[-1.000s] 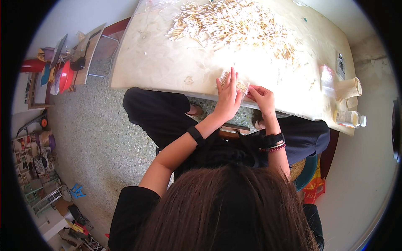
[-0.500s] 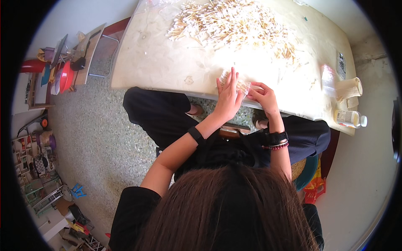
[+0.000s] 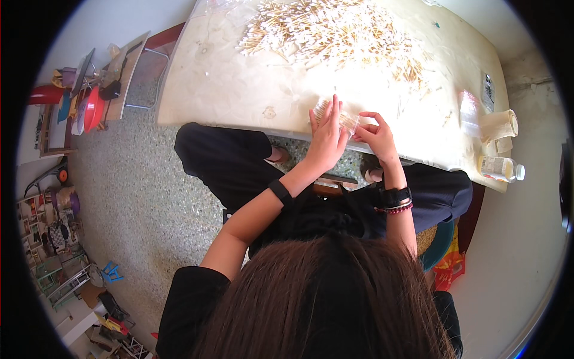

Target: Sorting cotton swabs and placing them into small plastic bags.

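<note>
A clear plastic bag of cotton swabs (image 3: 348, 123) lies near the table's front edge. My left hand (image 3: 326, 142) rests flat across it, fingers stretched out, covering much of the bag. At the bag's right end, my right hand (image 3: 381, 141) pinches the plastic between thumb and fingers. Farther back on the table spreads a big loose heap of cotton swabs (image 3: 335, 33) with pale wooden sticks and white tips. Glare washes out part of the tabletop between the heap and my hands.
The cream-coloured table (image 3: 233, 99) spans the upper view. At its right edge are a bottle with a white cap (image 3: 499, 169), a tan roll (image 3: 498, 125) and clear plastic packaging (image 3: 469, 112). Below right stands a teal tub (image 3: 439, 245); a red basin (image 3: 94, 110) is at far left.
Both hands stay almost in place on the bag. The fingers of my right hand have shifted slightly at the bag's end.
</note>
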Tool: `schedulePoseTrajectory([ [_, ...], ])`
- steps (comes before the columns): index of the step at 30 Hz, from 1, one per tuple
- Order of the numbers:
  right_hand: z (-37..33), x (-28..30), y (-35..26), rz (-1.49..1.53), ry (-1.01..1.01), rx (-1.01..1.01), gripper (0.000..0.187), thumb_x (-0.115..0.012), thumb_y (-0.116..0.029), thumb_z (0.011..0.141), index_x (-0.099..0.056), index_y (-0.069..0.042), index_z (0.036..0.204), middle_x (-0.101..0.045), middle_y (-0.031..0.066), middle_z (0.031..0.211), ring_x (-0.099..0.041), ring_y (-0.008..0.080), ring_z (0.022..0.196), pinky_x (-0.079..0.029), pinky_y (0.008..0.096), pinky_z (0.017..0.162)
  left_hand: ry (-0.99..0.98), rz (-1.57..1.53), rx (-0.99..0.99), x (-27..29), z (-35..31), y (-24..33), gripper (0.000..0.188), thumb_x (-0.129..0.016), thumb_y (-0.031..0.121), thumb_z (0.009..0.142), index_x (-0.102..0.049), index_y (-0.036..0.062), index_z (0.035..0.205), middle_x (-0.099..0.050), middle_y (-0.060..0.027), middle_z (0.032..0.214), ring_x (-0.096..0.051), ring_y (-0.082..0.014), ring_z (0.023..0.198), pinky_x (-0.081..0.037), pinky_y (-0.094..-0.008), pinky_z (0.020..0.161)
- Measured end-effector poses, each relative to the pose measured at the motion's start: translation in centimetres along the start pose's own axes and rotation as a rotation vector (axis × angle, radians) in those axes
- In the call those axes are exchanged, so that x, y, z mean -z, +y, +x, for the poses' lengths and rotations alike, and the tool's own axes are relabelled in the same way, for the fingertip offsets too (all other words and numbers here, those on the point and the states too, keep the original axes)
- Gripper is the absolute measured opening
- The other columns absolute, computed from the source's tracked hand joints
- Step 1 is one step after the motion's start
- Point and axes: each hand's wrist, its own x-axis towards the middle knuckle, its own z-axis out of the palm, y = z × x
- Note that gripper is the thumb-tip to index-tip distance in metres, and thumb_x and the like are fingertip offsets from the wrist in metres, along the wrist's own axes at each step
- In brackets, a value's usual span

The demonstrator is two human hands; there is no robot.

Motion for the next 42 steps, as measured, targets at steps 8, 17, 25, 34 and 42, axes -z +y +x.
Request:
schedulePoseTrajectory([
  [8, -0.5, -0.5, -0.5, -0.134, 0.121, 0.05, 0.044, -0.064, -0.002, 0.073, -0.048, -0.002, 0.114, -0.063, 0.0109, 0.079, -0.062, 0.0139, 0.072, -0.051, 0.0232, 0.064, -0.003, 0.031, -0.017, -0.1, -0.1, -0.1, 0.073, -0.047, 0.006, 0.084, 0.0, 0.0024, 0.139, -0.038, -0.0166, 0.133, -0.027, -0.0285, 0.129, -0.001, -0.0562, 0.102],
  [17, -0.7, -1.3, -1.0, -0.366, 0.152, 0.282, 0.038, -0.064, -0.001, 0.073, -0.053, -0.006, 0.109, -0.062, 0.0097, 0.079, -0.063, 0.0142, 0.073, -0.052, 0.0251, 0.067, -0.012, 0.067, -0.019, -0.1, -0.1, -0.2, 0.072, -0.047, 0.005, 0.083, -0.001, 0.0013, 0.138, -0.037, -0.0159, 0.133, -0.024, -0.0278, 0.13, -0.001, -0.0563, 0.102],
  [25, -0.1, -0.3, -0.2, -0.094, 0.11, 0.096, 0.035, -0.064, -0.004, 0.076, -0.052, -0.001, 0.108, -0.064, 0.0124, 0.082, -0.063, 0.0141, 0.074, -0.051, 0.0235, 0.067, -0.01, 0.079, -0.033, -0.2, -0.1, -0.2, 0.072, -0.047, 0.005, 0.082, -0.002, 0.0007, 0.138, -0.037, -0.0157, 0.133, -0.024, -0.0279, 0.13, -0.001, -0.0562, 0.102],
  [34, 0.4, 0.2, 0.8, 0.099, 0.108, 0.015, 0.021, -0.062, -0.005, 0.08, -0.058, 0.007, 0.097, -0.064, 0.0118, 0.084, -0.062, 0.0137, 0.075, -0.052, 0.0225, 0.07, 0.009, 0.074, -0.029, -0.3, -0.1, -0.2, 0.071, -0.047, 0.008, 0.083, -0.004, 0.0011, 0.139, -0.038, -0.0177, 0.131, -0.027, -0.0287, 0.128, -0.002, -0.0557, 0.102],
  [42, 0.6, -0.7, 0.5, 0.03, 0.177, 0.017, 0.014, -0.063, -0.007, 0.08, -0.062, 0.006, 0.087, -0.064, 0.0102, 0.08, -0.061, 0.0122, 0.071, -0.052, 0.0218, 0.066, -0.01, 0.101, -0.01, 0.0, -0.1, 0.0, 0.062, -0.038, 0.004, 0.086, -0.005, 0.0001, 0.138, -0.034, -0.017, 0.135, -0.025, -0.0276, 0.129, -0.004, -0.0543, 0.103],
])
